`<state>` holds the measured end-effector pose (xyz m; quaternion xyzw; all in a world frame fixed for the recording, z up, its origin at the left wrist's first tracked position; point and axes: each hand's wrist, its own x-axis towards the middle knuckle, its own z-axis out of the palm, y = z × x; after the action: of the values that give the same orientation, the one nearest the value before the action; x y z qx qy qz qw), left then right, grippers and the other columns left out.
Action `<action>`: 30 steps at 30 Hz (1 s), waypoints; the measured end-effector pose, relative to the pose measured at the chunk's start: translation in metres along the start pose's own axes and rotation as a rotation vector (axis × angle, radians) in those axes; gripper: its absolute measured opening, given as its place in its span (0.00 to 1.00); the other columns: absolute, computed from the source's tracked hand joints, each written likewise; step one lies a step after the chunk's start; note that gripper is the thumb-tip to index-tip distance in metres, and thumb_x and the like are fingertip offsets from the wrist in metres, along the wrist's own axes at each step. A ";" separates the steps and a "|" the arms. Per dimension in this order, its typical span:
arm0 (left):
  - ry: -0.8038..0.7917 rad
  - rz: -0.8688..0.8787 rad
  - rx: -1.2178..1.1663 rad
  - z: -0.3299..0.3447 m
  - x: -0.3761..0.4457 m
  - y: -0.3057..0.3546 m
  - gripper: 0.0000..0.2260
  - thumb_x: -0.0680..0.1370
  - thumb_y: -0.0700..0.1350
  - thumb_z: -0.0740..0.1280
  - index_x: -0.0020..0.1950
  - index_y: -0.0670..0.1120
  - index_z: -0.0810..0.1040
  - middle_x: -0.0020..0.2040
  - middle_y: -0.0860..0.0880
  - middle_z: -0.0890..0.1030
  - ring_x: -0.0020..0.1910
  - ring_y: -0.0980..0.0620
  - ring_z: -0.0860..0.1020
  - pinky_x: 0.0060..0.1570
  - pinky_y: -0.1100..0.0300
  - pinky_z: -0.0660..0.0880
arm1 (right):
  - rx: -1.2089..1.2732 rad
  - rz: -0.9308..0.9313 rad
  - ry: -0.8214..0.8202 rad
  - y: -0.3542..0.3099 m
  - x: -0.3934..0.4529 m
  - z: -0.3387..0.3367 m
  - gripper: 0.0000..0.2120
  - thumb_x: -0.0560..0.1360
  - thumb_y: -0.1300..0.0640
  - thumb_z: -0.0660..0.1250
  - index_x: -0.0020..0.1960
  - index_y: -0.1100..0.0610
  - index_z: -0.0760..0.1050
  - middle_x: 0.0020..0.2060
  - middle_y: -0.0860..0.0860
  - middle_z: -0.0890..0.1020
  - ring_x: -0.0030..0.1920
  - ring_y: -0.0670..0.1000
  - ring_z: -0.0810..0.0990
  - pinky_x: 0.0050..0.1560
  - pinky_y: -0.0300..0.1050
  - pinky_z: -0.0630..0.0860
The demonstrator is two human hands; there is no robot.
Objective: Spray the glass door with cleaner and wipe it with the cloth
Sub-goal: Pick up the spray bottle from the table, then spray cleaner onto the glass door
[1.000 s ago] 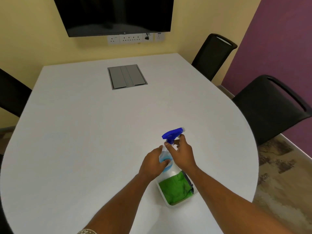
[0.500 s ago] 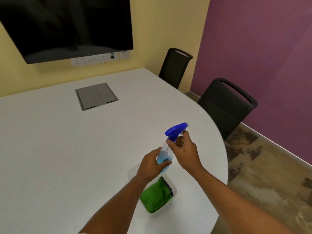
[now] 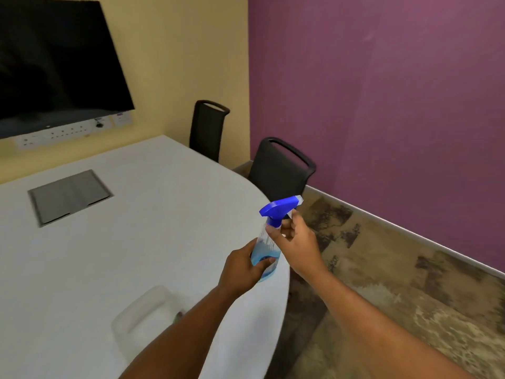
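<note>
A clear spray bottle [image 3: 266, 248] with pale blue liquid and a blue trigger head [image 3: 278, 209] is held in the air over the table's right edge. My left hand [image 3: 241, 265] is wrapped around its base. My right hand [image 3: 296, 239] grips its neck just under the trigger head. A translucent plastic tub [image 3: 142, 310] stands on the white table [image 3: 136, 242] below my left forearm; the green cloth inside it is almost fully hidden by that arm. No glass door is in view.
Two black chairs [image 3: 281, 168] [image 3: 207, 129] stand along the table's right side near the purple wall. A dark screen [image 3: 54, 64] hangs on the yellow wall above a row of sockets. A grey cable hatch [image 3: 69, 196] is set into the tabletop. Patterned floor lies to the right.
The view has swung to the right, toward the purple wall. Both hands have lifted the spray bottle up off the table and carried it right, away from the tub.
</note>
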<state>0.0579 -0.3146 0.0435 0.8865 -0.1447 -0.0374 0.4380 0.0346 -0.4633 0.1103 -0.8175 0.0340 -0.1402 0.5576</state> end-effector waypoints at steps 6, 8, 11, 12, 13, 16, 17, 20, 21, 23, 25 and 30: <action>-0.100 0.095 -0.122 0.080 0.031 0.080 0.25 0.76 0.63 0.69 0.69 0.53 0.74 0.60 0.55 0.83 0.55 0.54 0.83 0.54 0.67 0.79 | -0.008 0.015 0.104 0.040 -0.001 -0.122 0.36 0.72 0.41 0.71 0.76 0.48 0.62 0.52 0.45 0.81 0.56 0.44 0.81 0.58 0.48 0.81; -0.115 0.140 -0.142 0.107 0.044 0.107 0.23 0.76 0.63 0.69 0.68 0.54 0.75 0.58 0.57 0.82 0.55 0.55 0.82 0.55 0.65 0.80 | -0.017 0.028 0.167 0.051 0.002 -0.157 0.37 0.72 0.41 0.73 0.76 0.47 0.62 0.56 0.47 0.80 0.58 0.45 0.80 0.59 0.50 0.81; -0.132 0.217 -0.121 0.144 0.065 0.143 0.24 0.76 0.64 0.68 0.68 0.55 0.75 0.58 0.57 0.84 0.54 0.56 0.83 0.56 0.58 0.82 | -0.042 0.026 0.272 0.064 0.006 -0.204 0.37 0.71 0.41 0.74 0.75 0.44 0.61 0.59 0.47 0.80 0.59 0.45 0.80 0.61 0.51 0.80; -0.130 0.248 -0.092 0.157 0.074 0.155 0.25 0.76 0.65 0.67 0.68 0.54 0.75 0.58 0.56 0.84 0.53 0.56 0.83 0.56 0.56 0.82 | -0.051 0.027 0.311 0.067 0.008 -0.220 0.37 0.71 0.40 0.73 0.75 0.43 0.61 0.60 0.46 0.80 0.60 0.45 0.80 0.61 0.52 0.79; -0.126 0.282 -0.060 0.169 0.082 0.168 0.25 0.76 0.66 0.66 0.69 0.54 0.75 0.57 0.54 0.85 0.52 0.55 0.83 0.55 0.53 0.82 | -0.058 0.030 0.350 0.068 0.009 -0.235 0.37 0.71 0.41 0.74 0.75 0.44 0.61 0.60 0.45 0.79 0.61 0.44 0.79 0.62 0.52 0.79; -0.107 0.340 -0.003 0.204 0.103 0.209 0.28 0.75 0.67 0.65 0.70 0.52 0.75 0.53 0.49 0.86 0.49 0.48 0.84 0.50 0.49 0.82 | -0.076 0.023 0.476 0.072 0.020 -0.278 0.36 0.72 0.43 0.74 0.76 0.46 0.62 0.65 0.45 0.77 0.64 0.43 0.77 0.64 0.50 0.77; -0.102 0.351 0.009 0.216 0.110 0.221 0.29 0.74 0.67 0.64 0.70 0.52 0.74 0.52 0.48 0.86 0.49 0.46 0.84 0.49 0.48 0.81 | -0.091 0.020 0.519 0.073 0.024 -0.292 0.37 0.72 0.44 0.74 0.76 0.47 0.62 0.66 0.45 0.76 0.65 0.44 0.76 0.64 0.49 0.77; -0.111 0.413 -0.003 0.253 0.131 0.255 0.27 0.76 0.64 0.66 0.71 0.51 0.73 0.53 0.48 0.86 0.49 0.45 0.84 0.48 0.48 0.81 | -0.131 0.014 0.617 0.076 0.038 -0.333 0.38 0.73 0.44 0.74 0.78 0.50 0.61 0.71 0.45 0.73 0.66 0.45 0.75 0.61 0.41 0.76; -0.118 0.438 -0.011 0.266 0.140 0.268 0.26 0.77 0.63 0.67 0.71 0.51 0.74 0.53 0.48 0.86 0.50 0.45 0.84 0.48 0.48 0.81 | -0.144 0.016 0.653 0.077 0.044 -0.347 0.39 0.73 0.44 0.74 0.78 0.50 0.60 0.72 0.44 0.71 0.66 0.45 0.75 0.61 0.40 0.75; -0.149 0.480 -0.023 0.290 0.158 0.291 0.24 0.78 0.61 0.67 0.69 0.49 0.75 0.51 0.48 0.86 0.49 0.45 0.84 0.46 0.48 0.81 | -0.161 0.015 0.731 0.079 0.057 -0.373 0.42 0.72 0.44 0.74 0.79 0.50 0.57 0.75 0.45 0.67 0.67 0.44 0.74 0.62 0.42 0.74; -0.190 0.515 -0.040 0.312 0.176 0.314 0.24 0.78 0.61 0.68 0.69 0.49 0.75 0.45 0.47 0.85 0.43 0.45 0.83 0.40 0.52 0.77 | -0.168 0.019 0.823 0.080 0.070 -0.398 0.44 0.72 0.45 0.75 0.80 0.51 0.55 0.77 0.44 0.63 0.68 0.45 0.73 0.63 0.41 0.72; -0.301 0.662 -0.118 0.370 0.222 0.363 0.20 0.78 0.60 0.67 0.65 0.50 0.75 0.40 0.52 0.83 0.36 0.48 0.79 0.35 0.53 0.74 | -0.267 0.047 0.966 0.090 0.106 -0.458 0.33 0.72 0.45 0.75 0.72 0.47 0.66 0.63 0.41 0.75 0.57 0.44 0.78 0.53 0.37 0.75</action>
<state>0.1176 -0.8709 0.1161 0.7494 -0.4842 -0.0320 0.4504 0.0230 -0.9326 0.2026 -0.7224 0.3243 -0.4847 0.3715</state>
